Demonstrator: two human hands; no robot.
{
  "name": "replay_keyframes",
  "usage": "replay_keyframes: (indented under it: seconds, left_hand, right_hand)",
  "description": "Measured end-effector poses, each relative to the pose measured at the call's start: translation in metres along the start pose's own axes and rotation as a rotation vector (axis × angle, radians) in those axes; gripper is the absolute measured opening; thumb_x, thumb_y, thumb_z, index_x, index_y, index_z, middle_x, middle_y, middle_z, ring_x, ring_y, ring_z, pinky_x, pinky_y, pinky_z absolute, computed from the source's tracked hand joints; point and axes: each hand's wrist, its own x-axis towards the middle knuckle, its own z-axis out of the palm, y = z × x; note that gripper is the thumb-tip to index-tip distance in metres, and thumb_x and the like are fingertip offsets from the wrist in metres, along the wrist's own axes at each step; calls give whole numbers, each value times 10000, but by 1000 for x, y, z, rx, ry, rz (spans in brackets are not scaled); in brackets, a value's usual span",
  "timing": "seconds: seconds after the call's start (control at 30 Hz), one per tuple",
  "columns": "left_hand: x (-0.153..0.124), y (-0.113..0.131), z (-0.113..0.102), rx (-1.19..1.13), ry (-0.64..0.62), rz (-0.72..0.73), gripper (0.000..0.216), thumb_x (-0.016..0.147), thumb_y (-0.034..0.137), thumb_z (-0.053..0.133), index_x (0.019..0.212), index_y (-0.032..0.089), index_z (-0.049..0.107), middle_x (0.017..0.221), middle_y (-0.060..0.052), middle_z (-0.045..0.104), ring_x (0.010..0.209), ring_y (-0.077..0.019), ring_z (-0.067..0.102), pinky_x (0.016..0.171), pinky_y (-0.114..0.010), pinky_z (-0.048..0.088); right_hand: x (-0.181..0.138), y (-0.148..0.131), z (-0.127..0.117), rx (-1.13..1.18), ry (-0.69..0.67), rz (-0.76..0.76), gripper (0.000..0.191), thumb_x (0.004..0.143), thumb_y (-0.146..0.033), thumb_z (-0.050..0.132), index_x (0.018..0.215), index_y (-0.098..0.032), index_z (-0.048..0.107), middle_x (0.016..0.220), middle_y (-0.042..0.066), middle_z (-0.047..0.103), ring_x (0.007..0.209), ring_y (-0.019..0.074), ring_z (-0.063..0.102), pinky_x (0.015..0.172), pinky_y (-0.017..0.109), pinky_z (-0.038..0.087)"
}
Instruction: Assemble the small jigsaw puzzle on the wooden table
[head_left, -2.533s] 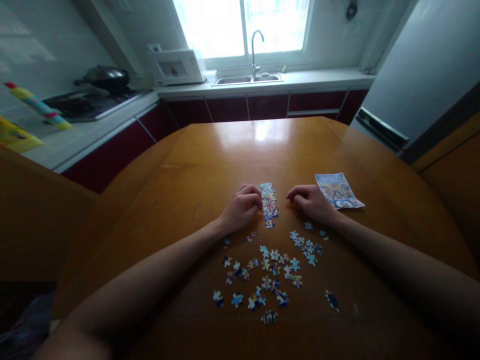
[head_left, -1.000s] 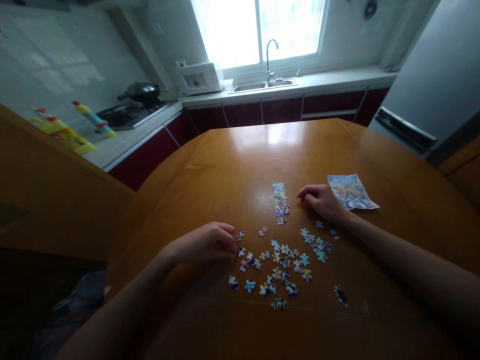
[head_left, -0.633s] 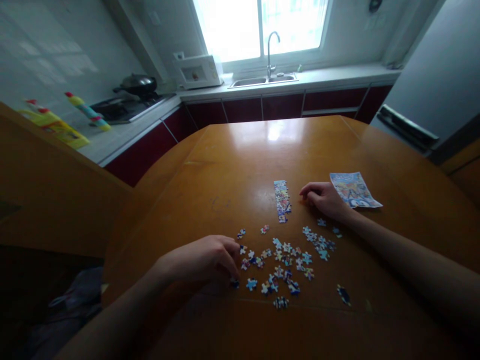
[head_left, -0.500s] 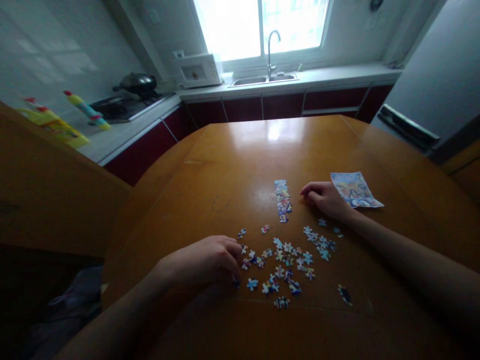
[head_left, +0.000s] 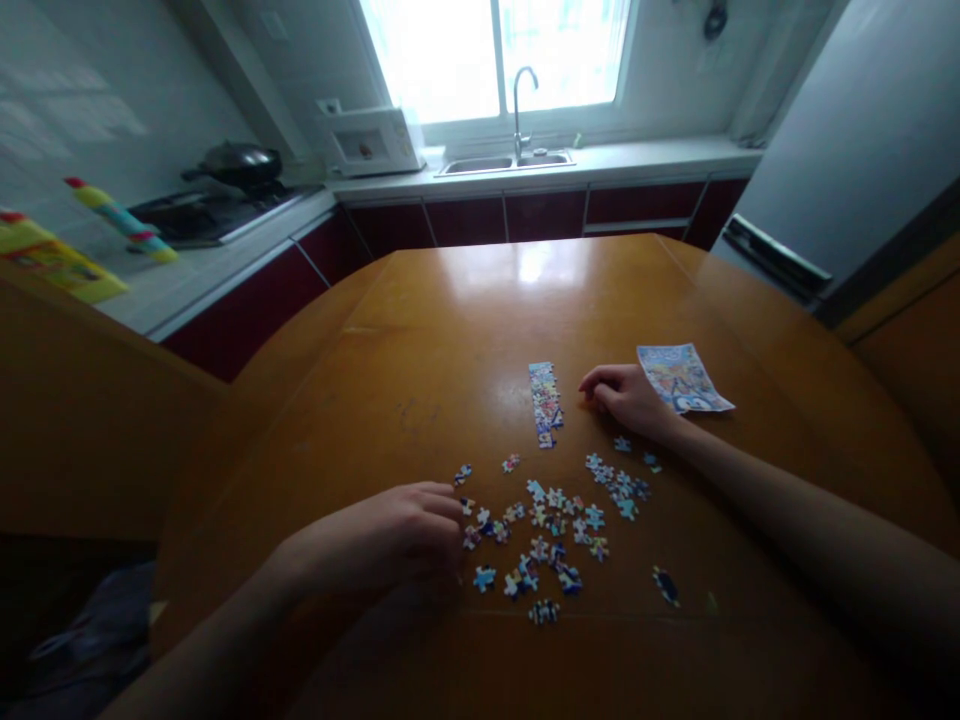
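Observation:
My left hand (head_left: 405, 530) is at the left edge of the loose puzzle pieces (head_left: 556, 524), fingers curled down and closed. A dark piece that showed at its fingertips is now hidden by the hand. My right hand (head_left: 619, 392) rests loosely curled on the table, with no piece visible in its fingers. To its left lies a narrow joined strip of puzzle (head_left: 545, 405). The printed picture sheet (head_left: 684, 377) lies by the right wrist, its near left corner beside it. One dark piece (head_left: 665, 586) lies apart at the right, near my right forearm.
The wooden table (head_left: 480, 310) has rounded corners. Beyond it is a counter with a sink (head_left: 480, 165) and tap, a microwave (head_left: 375, 140) and a wok (head_left: 241, 165) on the stove. Yellow bottles (head_left: 64, 262) stand at the left, a fridge (head_left: 832, 150) at the right.
The view has swung slightly right, so everything sits further left. The dark piece under my left fingertips has gone from sight as those fingers drew in. My right hand stays by the strip.

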Motion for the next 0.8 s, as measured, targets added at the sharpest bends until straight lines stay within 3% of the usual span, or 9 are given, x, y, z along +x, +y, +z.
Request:
replay_keyframes:
  seconds: [0.17, 0.27, 0.4, 0.5, 0.63, 0.8]
  left_hand:
    - [-3, -12, 4, -121, 187, -37, 111, 976, 156, 600, 976, 190, 705, 966, -57, 657, 832, -134, 627, 724, -222, 494]
    - [2, -26, 10, -129, 385, -54, 151, 978, 156, 590, 997, 184, 737, 961, -60, 651, 845, -135, 641, 749, -234, 517]
    - [19, -38, 12, -162, 570, -131, 151, 953, 191, 630, 953, 183, 780, 898, -50, 657, 779, -120, 645, 659, -206, 520]
    - [37, -42, 10, -248, 650, -196, 226, 897, 200, 698, 1116, 185, 755, 934, -57, 712, 791, -127, 675, 673, -218, 555]
    - [67, -46, 4, -435, 663, -245, 354, 838, 206, 750, 1185, 153, 710, 976, -69, 755, 832, -141, 714, 793, -274, 606]
    - [106, -49, -2, -586, 625, -145, 507, 807, 186, 775, 1292, 161, 629, 958, -42, 726, 799, -121, 704, 775, -262, 611]
  right_hand:
    - [0, 3, 0, -12, -2, -15, 250, 736, -173, 502, 805, -150, 741, 702, 49, 710, 544, 126, 578, 519, 254, 438]
    - [0, 3, 0, -15, 1, -17, 252, 733, -163, 500, 806, -152, 741, 690, 40, 706, 537, 123, 569, 518, 252, 432]
    - [1, 4, 2, -24, 10, -38, 245, 738, -150, 496, 789, -153, 736, 675, 34, 697, 541, 125, 570, 526, 255, 432]
    - [-1, 4, 3, -68, 8, -95, 244, 759, -131, 496, 798, -155, 735, 694, 37, 702, 590, 136, 597, 558, 262, 443]
    - [-6, -2, 3, -180, 3, -265, 232, 798, -90, 518, 851, -161, 732, 763, 42, 704, 665, 141, 607, 614, 275, 457]
    - [-17, -23, 7, -173, -52, -573, 179, 920, -130, 565, 998, -181, 718, 868, 54, 686, 720, 135, 592, 641, 281, 479]
